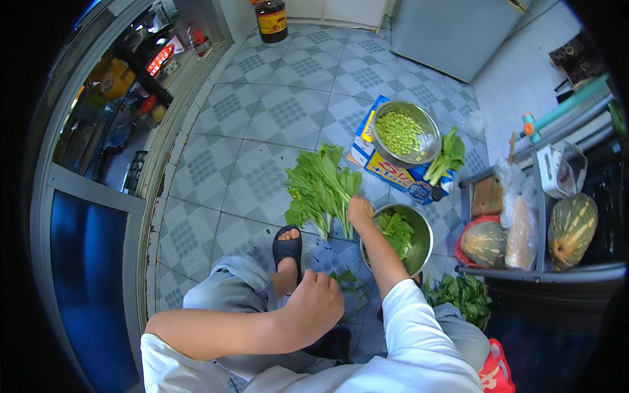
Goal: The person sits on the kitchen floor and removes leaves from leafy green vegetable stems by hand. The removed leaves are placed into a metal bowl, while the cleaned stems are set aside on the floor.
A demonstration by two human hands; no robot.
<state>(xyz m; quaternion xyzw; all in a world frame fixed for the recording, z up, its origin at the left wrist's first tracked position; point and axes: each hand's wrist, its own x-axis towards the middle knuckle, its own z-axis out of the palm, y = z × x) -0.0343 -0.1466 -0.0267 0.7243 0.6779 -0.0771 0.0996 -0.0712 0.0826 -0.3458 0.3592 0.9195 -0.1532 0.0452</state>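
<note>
A pile of leafy greens [319,184] with pale stems lies on the tiled floor. My right hand [360,210] touches the greens at the pile's right edge; its fingers are partly hidden, so its grip is unclear. Beside my right forearm stands a steel bowl [423,240] with green leaves [395,231] inside. My left hand [317,299] is curled above my lap, its fingertips turned away from view, and whether it holds anything cannot be seen. Some loose leaves [346,276] lie on the floor just beyond it.
A steel bowl of chopped green pieces [400,132] stands on a printed carton [388,172], with a bunch of greens [447,154] and a black handle [436,192] beside it. At right, a rack [540,231] holds squashes [572,228]. More leaves [459,297] lie below it.
</note>
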